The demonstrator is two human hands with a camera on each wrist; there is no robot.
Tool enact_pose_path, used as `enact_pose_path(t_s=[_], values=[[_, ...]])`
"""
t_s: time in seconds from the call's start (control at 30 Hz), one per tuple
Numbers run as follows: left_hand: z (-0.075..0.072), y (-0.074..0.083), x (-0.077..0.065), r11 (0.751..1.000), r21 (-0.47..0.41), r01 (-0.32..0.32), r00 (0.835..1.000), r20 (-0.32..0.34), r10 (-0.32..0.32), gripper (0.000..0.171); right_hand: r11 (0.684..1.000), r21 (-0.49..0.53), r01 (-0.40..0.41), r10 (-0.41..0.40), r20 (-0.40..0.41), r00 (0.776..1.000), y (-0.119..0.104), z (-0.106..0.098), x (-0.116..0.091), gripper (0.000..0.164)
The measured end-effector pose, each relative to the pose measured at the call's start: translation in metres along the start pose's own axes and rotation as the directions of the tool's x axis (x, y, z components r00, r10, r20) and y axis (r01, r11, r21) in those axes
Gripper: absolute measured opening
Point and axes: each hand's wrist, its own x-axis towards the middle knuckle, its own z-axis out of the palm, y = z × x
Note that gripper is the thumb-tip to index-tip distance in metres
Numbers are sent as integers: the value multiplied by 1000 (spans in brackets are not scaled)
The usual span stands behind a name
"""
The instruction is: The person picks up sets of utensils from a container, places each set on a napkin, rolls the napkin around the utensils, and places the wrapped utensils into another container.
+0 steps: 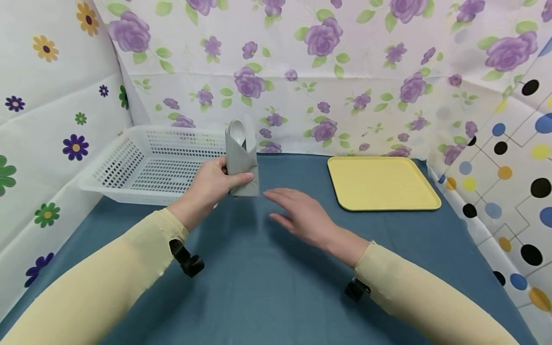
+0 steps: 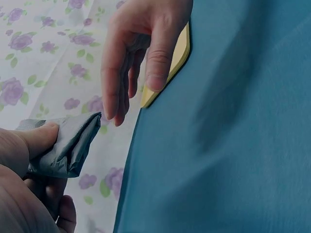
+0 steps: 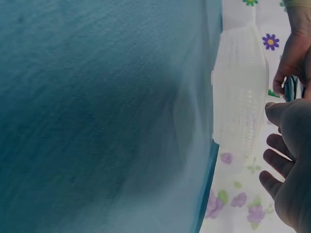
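In the head view my left hand [image 1: 210, 184] grips a folded grey napkin pouch [image 1: 243, 170] near its lower part, thumb across the front. The bowl of a white spoon [image 1: 237, 132] sticks up from the pouch, with another pale utensil [image 1: 250, 134] beside it. In the left wrist view the pouch [image 2: 68, 145] shows its folded bottom end between thumb and fingers. My right hand [image 1: 304, 215] is held just right of the pouch, apart from it, fingers extended and holding nothing. Its fingers [image 3: 279, 162] also show loosely spread in the right wrist view.
A white perforated plastic basket [image 1: 159, 175] stands at the back left, partly behind my left hand. A yellow tray [image 1: 384, 184] lies at the back right. Both are on a blue cloth [image 1: 267, 287], with patterned sheets [image 1: 293, 86] rising behind and at the sides.
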Motion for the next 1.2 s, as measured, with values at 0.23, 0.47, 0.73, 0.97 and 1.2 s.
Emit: enact_pose_path(t_s=[0.23, 0.47, 0.73, 0.97, 1.2], values=[[-19, 6, 0, 998, 48, 34, 999, -24, -33, 58, 994, -57, 96, -93, 48, 994, -7, 5, 18, 58], [-38, 7, 2, 996, 87, 32, 998, -58, -27, 58, 985, -70, 160, -155, 81, 985, -14, 14, 37, 63], [-60, 1, 10, 987, 160, 36, 995, -94, -21, 66, 977, -97, 191, -178, 126, 976, -13, 21, 54, 71], [-82, -9, 16, 982, 186, 36, 996, -91, -19, 69, 969, -111, 220, -190, 233, 954, -14, 28, 72, 80], [-100, -21, 20, 961, 264, 87, 994, -81, -67, 66, 955, -117, 274, -226, 314, 922, -13, 37, 84, 83]])
